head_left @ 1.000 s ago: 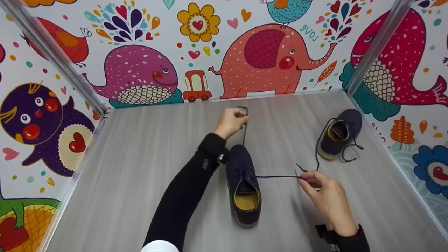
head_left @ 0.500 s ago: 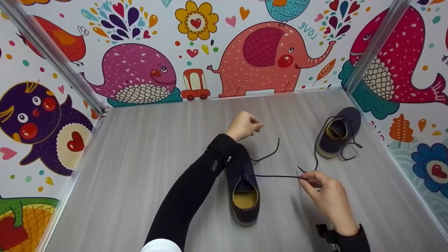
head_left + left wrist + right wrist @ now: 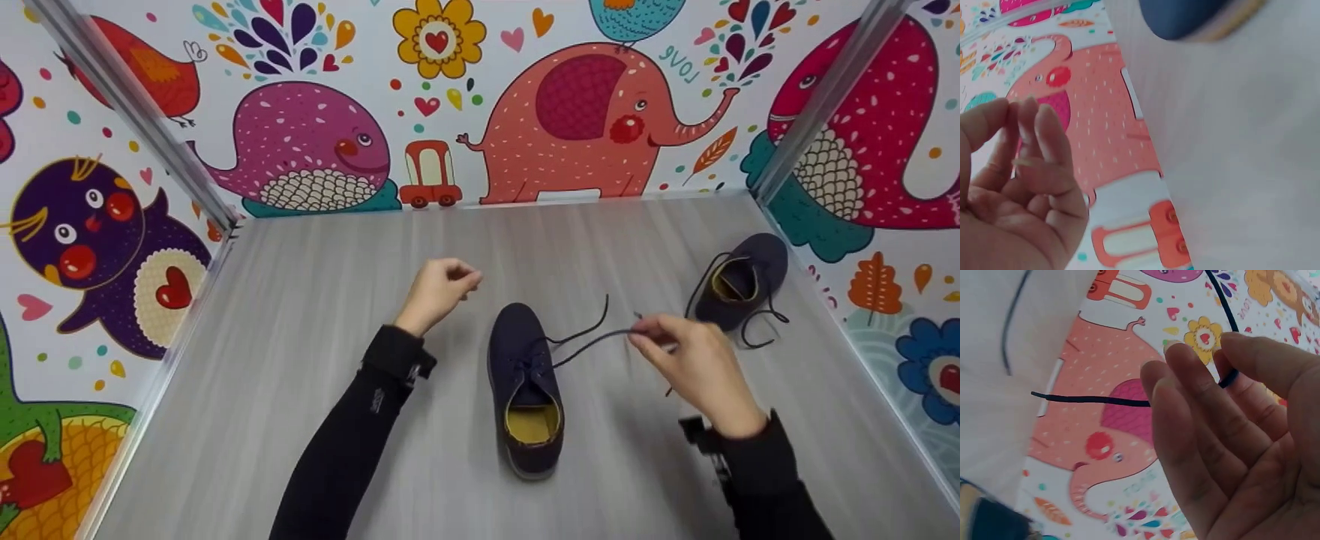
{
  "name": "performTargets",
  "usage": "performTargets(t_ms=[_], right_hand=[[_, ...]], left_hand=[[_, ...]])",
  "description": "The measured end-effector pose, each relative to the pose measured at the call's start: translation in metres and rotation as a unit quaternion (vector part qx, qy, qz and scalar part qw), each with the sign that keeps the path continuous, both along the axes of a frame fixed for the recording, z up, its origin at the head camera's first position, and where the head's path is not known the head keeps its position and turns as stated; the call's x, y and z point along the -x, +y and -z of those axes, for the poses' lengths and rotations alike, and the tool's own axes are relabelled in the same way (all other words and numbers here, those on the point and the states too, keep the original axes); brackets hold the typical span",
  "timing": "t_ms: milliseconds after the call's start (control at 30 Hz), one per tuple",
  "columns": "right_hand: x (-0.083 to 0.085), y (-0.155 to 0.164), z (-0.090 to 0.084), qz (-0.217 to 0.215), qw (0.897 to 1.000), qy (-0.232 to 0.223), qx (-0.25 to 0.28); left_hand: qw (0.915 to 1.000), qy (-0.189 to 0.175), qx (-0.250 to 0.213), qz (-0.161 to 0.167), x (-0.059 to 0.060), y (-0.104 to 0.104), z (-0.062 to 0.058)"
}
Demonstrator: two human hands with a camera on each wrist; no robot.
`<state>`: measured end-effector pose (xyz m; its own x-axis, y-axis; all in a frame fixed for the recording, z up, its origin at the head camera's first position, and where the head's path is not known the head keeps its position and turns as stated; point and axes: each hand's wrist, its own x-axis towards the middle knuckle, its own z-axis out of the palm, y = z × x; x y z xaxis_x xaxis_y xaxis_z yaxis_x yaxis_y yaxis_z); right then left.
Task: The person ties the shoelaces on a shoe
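Dark navy canvas lace-up shoe with a mustard-yellow lining standing near the middle of the grey wood-grain tabletop, toe pointing far, heel near. Left hand now hovering just left of the toe and apart from it, fingers loosely curled with thumb and fingertips close together, nothing between them; confirmed in the left wrist view, left hand bare against the elephant wall. A second ago pinching one end of the thin dark shoelace stretched far beyond the toe; since let go, that free end now lying slack in a curve to the right of the shoe. Right hand lifted and shifted farther and slightly left, still pinching the other lace end between thumb and fingertips, lace running from the eyelets up to the pinch; in the right wrist view, shoelace passing across the closed fingers. Judged: pull-through on the left side finished, only one lace end under control, other end to be picked up again. Matching second navy shoe lying at the far right, laces loose, untouched. Cartoon-animal printed walls around the table.
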<state>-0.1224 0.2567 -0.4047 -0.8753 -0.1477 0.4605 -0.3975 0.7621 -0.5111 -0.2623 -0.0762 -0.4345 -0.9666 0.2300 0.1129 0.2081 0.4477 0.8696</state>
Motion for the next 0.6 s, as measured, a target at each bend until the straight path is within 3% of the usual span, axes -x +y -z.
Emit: performTargets(t_ms=[133, 267, 433, 600], right_hand=[[0.03, -0.021, -0.026, -0.065, 0.997, -0.01, -0.039], [0.066, -0.052, -0.037, -0.15, 0.985, -0.021, -0.085], [0.109, -0.094, -0.026, -0.235, 0.966, -0.064, -0.093], [0.128, -0.114, -0.007, -0.284, 0.954, -0.086, -0.05]], left_hand=[[0.9999, 0.01, -0.002, -0.012, -0.021, -0.018, 0.009], [0.9991, 0.029, -0.01, -0.029, -0.037, -0.025, 0.013], [0.9959, 0.062, -0.01, -0.066, -0.052, -0.027, 0.01], [0.9895, 0.121, -0.004, -0.079, -0.065, -0.023, 0.009]])
